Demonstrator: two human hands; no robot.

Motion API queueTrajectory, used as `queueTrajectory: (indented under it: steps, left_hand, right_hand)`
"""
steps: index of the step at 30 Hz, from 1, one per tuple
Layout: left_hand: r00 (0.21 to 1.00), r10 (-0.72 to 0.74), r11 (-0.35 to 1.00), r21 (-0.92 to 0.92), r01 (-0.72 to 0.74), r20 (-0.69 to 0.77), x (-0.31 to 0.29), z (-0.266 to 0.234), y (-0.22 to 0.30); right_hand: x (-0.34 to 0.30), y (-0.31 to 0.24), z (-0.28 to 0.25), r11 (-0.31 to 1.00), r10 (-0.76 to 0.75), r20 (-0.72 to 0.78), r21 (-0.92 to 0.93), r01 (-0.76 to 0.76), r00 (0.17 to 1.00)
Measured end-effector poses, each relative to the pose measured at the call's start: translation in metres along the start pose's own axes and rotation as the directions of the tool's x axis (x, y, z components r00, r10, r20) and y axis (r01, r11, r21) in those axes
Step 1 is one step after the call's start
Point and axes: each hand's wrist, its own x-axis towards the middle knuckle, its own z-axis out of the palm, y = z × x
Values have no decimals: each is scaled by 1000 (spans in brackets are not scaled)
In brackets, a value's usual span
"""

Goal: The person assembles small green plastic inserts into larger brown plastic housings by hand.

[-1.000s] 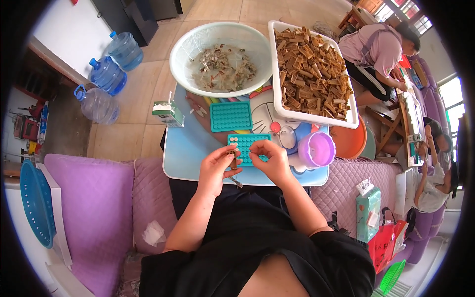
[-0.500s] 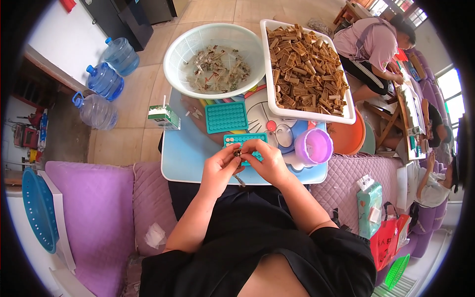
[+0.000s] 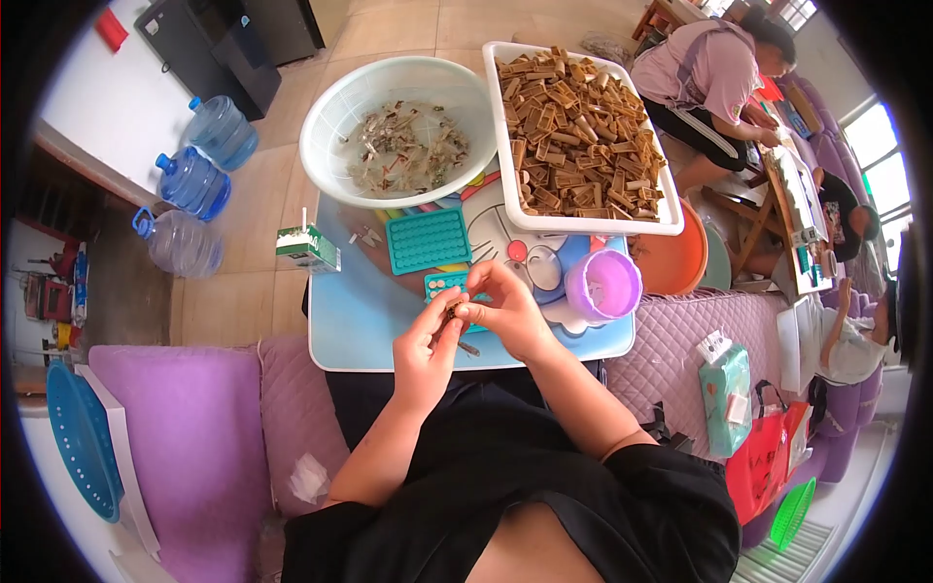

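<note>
My left hand [image 3: 425, 358] pinches a small dark piece [image 3: 454, 310] between thumb and fingertips, above the near edge of a low blue table [image 3: 350, 325]. My right hand [image 3: 513, 316] has its fingers curled, with the thumb pressed against the same piece. What the piece is, I cannot make out. Under my hands lies a teal moulded tray [image 3: 434, 282] with some round white pieces in its cells, mostly hidden. Just beyond it is a second teal tray [image 3: 428, 241]. A small grey strip [image 3: 469, 348] shows below my fingers.
Past the trays stand a pale green basin [image 3: 321, 146] of small tangled bits and a white bin [image 3: 515, 216] heaped with brown pieces [image 3: 583, 136]. A purple tub [image 3: 604, 286] is at right, a drink carton [image 3: 309, 250] at left. People work at another table [image 3: 792, 209].
The view has shifted a little. My right index finger has lifted and curled back from the piece, while my left hand keeps hold of it.
</note>
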Motion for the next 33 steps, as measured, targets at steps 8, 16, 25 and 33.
queueTrajectory:
  steps: [8, 16, 25, 33]
  left_hand:
    - [944, -241, 735, -593, 330, 226, -1, -16, -8]
    - [928, -277, 595, -714, 368, 248, -3, -27, -33]
    - [936, -279, 548, -765, 339, 215, -3, -27, -34]
    - [958, -212, 560, -779, 282, 194, -1, -31, -33]
  right_hand:
    - [2, -12, -7, 935, 229, 290, 199, -293, 929]
    - [36, -60, -46, 851, 141, 18, -512, -112, 990]
    - [138, -60, -135, -165, -203, -106, -976, -140, 973]
    - [129, -67, -138, 205, -443, -167, -975, -82, 881]
